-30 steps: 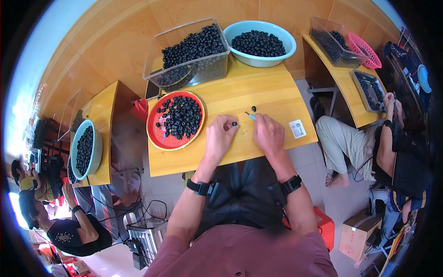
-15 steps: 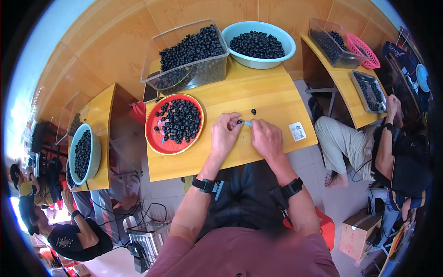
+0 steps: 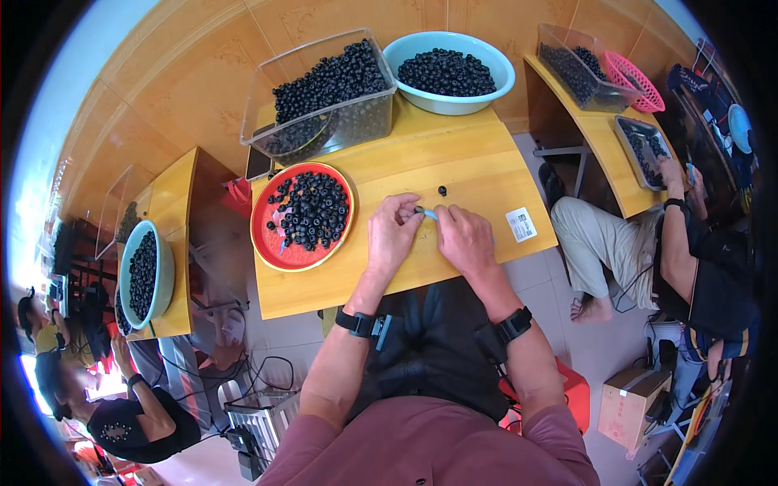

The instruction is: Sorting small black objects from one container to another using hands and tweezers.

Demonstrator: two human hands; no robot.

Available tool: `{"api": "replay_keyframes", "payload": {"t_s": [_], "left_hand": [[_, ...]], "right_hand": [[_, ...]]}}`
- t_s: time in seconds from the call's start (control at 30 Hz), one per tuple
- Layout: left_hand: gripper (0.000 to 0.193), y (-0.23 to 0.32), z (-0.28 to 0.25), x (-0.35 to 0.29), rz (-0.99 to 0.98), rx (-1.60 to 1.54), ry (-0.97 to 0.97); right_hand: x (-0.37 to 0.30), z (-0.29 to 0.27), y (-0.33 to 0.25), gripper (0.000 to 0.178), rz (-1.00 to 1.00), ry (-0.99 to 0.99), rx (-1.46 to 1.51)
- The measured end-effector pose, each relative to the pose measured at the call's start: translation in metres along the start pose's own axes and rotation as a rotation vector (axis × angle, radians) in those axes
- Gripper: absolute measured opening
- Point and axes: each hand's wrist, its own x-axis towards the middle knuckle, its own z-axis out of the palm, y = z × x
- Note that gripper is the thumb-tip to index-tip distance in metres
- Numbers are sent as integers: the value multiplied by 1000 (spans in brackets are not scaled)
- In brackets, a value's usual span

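Over the table, my left hand (image 3: 391, 231) pinches a small black ring-shaped part (image 3: 419, 210) between thumb and fingertips. My right hand (image 3: 466, 241) is closed around a slim light-blue tool (image 3: 430, 214), its tip against or very close to that part; the working end is too small to make out. Just beyond the hands lies one loose black part (image 3: 442, 191). To the left, a red round tray with a yellow rim (image 3: 261, 242) holds many similar black parts (image 3: 314, 212), some with visible holes.
At the table's back stand a clear plastic bin (image 3: 356, 121) and a pale-blue basin (image 3: 455, 104), both full of black parts. A white label (image 3: 521, 225) lies at right. People work at side tables, one by a metal tray (image 3: 622, 154); another basin (image 3: 166, 275) stands left.
My hands stay together with the part and tool, shifting only slightly. The person on the right now reaches into the metal tray. The whole view has moved a little.
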Motion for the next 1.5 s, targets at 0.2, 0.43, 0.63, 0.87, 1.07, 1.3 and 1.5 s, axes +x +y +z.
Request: {"api": "replay_keyframes", "payload": {"t_s": [0.2,0.43,0.63,0.87,1.07,1.3,1.5], "left_hand": [[32,2,-2,1,-83,-101,-33],[30,1,-4,2,-104,-139,-45],[33,-2,-4,1,-123,-272,-23],[26,-3,-5,-1,-31,-135,-1],[16,-2,-5,0,2,-137,-17],[13,-6,-6,-1,-10,-194,-16],[13,5,-18,-7,75,-120,117]], "right_hand": [[0,1,0,5,27,-19,15],[-1,2,1,4,52,-45,9],[-2,4,4,7,106,-23,-65],[-2,1,1,6,101,-21,-73],[-2,0,1,6,113,-19,-80],[0,3,-1,6,105,9,-59],[-6,0,2,6,162,-25,-88]]}}
